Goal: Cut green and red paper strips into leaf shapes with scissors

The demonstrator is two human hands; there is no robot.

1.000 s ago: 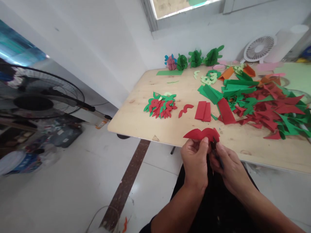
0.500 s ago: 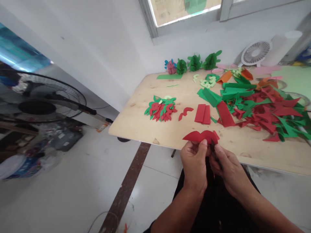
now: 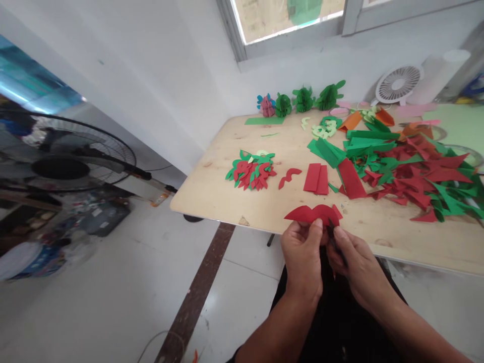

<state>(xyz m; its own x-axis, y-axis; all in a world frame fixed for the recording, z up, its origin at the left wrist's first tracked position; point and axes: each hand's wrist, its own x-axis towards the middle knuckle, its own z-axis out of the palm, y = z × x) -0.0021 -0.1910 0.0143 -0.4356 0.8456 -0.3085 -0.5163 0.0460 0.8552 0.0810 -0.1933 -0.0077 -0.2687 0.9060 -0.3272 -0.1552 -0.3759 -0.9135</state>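
My left hand (image 3: 303,252) pinches a red paper piece (image 3: 310,213) with a wavy, scalloped top edge, held up at the table's front edge. My right hand (image 3: 350,252) is closed around dark-handled scissors (image 3: 333,237), whose blades meet the paper's right end; the handles are largely hidden by my fingers. Beyond the held paper lies a wavy red cut-out (image 3: 289,177). Folded red paper strips (image 3: 316,178) rest to its right. Further left, red and green cut-outs (image 3: 252,170) are heaped together.
Red and green paper scraps (image 3: 412,176) spread over the table's (image 3: 212,191) right side. Folded green strips (image 3: 370,143) lie behind. Several green paper figures (image 3: 303,99) stand along the wall, left of a small white fan (image 3: 400,84). A large black fan (image 3: 64,161) stands left of the table.
Almost nothing differs. The view has shifted very slightly; both hands, the red paper and the scissors keep nearly the same position.
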